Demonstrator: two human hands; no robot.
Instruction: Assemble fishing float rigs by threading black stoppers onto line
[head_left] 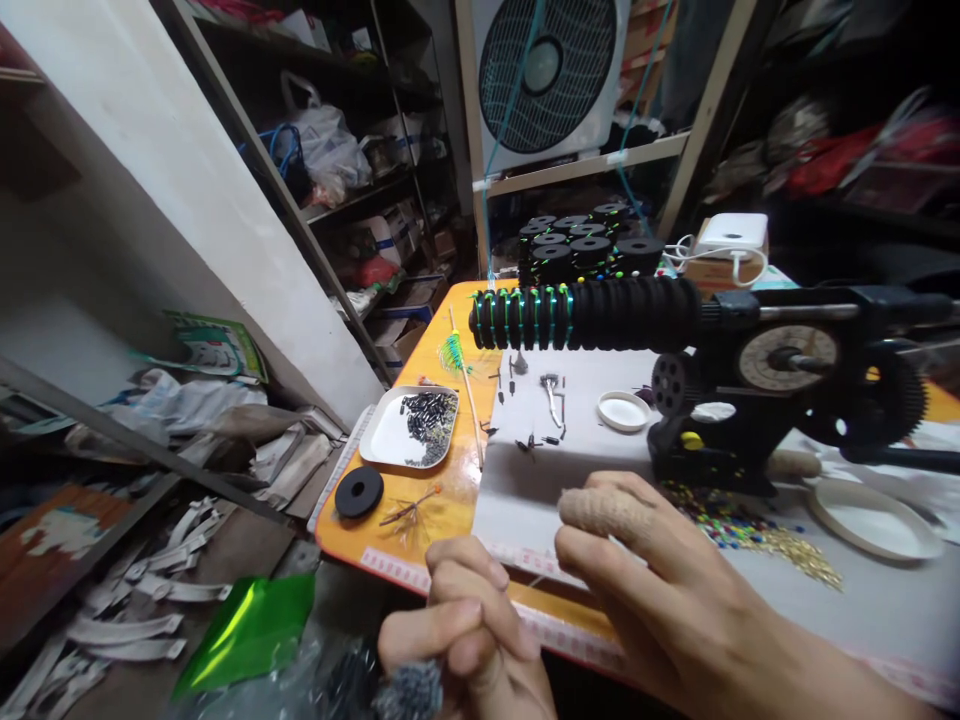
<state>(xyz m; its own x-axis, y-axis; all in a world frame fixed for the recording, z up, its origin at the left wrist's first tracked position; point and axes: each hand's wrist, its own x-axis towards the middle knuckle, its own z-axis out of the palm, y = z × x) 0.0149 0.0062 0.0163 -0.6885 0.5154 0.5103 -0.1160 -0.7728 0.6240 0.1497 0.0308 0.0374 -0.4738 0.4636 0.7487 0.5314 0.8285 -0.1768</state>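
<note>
My left hand is curled near the table's front edge, fingers closed in a pinch; a grey knitted finger cot covers one fingertip at the bottom. My right hand sits beside it, fingers pressed together, with a tan knitted cot on the forefinger. What the fingers pinch is too small to make out. Ahead stands a black hand-cranked winding machine whose long shaft carries a row of black foam spools, the left ones wound with green line.
A white tray of small black parts, a loose black spool, a white lid, a white dish, and coloured beads and gold bits lie on the orange table. More black spools are stacked behind. Shelves and a fan stand beyond.
</note>
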